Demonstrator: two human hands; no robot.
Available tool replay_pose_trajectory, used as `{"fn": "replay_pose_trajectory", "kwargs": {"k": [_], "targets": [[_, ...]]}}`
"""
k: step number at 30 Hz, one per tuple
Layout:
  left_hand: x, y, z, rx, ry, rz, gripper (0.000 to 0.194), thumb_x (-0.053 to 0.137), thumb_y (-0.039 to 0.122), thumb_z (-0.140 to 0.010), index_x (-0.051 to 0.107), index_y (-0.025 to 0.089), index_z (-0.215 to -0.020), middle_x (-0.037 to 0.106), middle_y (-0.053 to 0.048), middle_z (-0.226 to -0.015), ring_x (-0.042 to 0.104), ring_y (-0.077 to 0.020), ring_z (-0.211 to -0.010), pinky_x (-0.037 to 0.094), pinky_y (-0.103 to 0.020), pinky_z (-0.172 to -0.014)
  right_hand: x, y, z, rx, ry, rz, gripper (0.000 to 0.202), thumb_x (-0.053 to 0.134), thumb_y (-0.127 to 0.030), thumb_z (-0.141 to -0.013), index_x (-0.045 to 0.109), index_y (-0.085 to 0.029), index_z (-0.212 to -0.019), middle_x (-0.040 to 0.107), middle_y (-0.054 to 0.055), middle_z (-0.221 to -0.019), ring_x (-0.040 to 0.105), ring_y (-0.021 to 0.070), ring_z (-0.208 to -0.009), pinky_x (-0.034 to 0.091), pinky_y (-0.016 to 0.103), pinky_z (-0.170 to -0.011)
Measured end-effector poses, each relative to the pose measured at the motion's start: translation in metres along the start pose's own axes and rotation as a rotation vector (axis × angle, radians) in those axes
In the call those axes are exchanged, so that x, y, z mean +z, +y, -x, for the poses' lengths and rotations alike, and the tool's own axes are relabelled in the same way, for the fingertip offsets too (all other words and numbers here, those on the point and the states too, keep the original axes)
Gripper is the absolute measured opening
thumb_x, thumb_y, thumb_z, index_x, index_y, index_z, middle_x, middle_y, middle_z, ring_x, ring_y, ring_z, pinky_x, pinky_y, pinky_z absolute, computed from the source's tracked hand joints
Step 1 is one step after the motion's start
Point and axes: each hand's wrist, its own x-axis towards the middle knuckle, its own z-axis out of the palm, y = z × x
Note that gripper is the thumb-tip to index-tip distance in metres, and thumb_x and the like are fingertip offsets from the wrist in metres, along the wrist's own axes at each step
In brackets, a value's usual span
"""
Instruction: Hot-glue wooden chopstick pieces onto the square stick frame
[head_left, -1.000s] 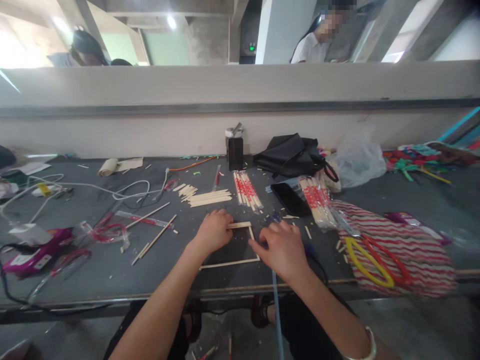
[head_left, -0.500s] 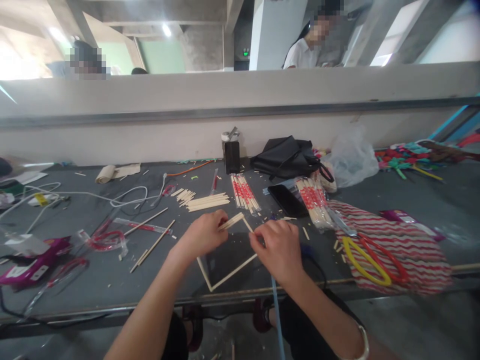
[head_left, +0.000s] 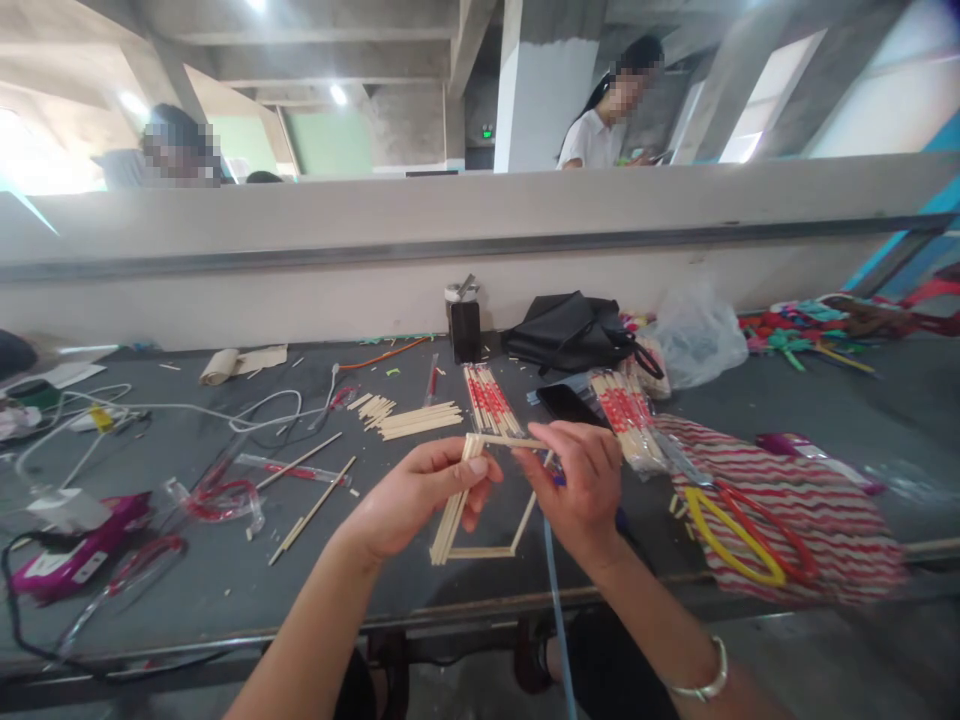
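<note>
Cluttered bench on remote cam: I see L hand w/ grip closed on stick frame, R hand pinching it nr far R corner.

Stick frame before the loose sticks, bag behind at right, scissors on cloth farther right.

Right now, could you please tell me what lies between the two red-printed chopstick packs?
A black smartphone and some clear plastic lie there, as the head view shows.
</note>
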Motion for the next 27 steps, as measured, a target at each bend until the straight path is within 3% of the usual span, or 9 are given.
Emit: {"fn": "replay_pose_trajectory", "kwargs": {"k": [6,11,16,20,27], "targets": [[0.007,0.0,0.001,0.095,0.06,0.075,0.022,0.06,0.036,-0.087,0.061,0.014,-0.09,0.045,0.005,-0.058,0.041,-0.0046,-0.045,0.031,-0.019,-0.045,-0.004,0.011,0.011,0.223,0.043,-0.091,0.027,0.06,-0.025,-0.087,0.056,-0.02,-0.113,0.065,0.008,-0.096,0.059,0.0218,-0.089,0.047,0.041,-0.083],[0.011,-0.001,-0.003,0.145,0.207,0.142,0.018,0.061,0.032,-0.086,0.057,0.014,-0.085,0.035,0.008,-0.057,0.027,-0.0022,-0.042,0.019,-0.019,-0.042,-0.004,0.018,0.019,0.341,0.028,-0.112,0.021,0.057,-0.024,-0.089,0.058,-0.022,-0.109,0.064,0.005,-0.093,0.06,0.0193,-0.084,0.049,0.039,-0.081],[0.01,-0.002,-0.009,0.254,0.35,0.244,0.015,0.059,0.027,-0.084,0.06,0.014,-0.091,0.036,0.006,-0.061,0.033,-0.0048,-0.048,0.027,-0.02,-0.048,0.002,0.007,0.025,0.328,-0.056,-0.188,0.015,0.053,-0.023,-0.09,0.06,-0.022,-0.104,0.065,0.004,-0.09,0.061,0.0186,-0.081,0.051,0.036,-0.076],[0.007,-0.003,-0.011,0.349,0.305,0.308,0.026,0.051,0.03,-0.082,0.064,0.012,-0.097,0.041,0.002,-0.067,0.04,-0.0097,-0.057,0.036,-0.025,-0.057,0.006,-0.006,0.027,0.274,-0.137,-0.274,0.014,0.053,-0.019,-0.09,0.061,-0.023,-0.102,0.066,0.004,-0.088,0.061,0.0187,-0.083,0.051,0.036,-0.076],[0.013,-0.005,-0.008,0.434,0.331,0.15,0.033,0.048,0.03,-0.085,0.066,0.014,-0.109,0.046,-0.001,-0.074,0.041,-0.0135,-0.071,0.035,-0.025,-0.07,0.001,-0.016,0.017,0.301,-0.151,-0.336,0.013,0.052,-0.018,-0.091,0.062,-0.022,-0.099,0.065,0.004,-0.088,0.062,0.0172,-0.082,0.051,0.032,-0.073]]}}
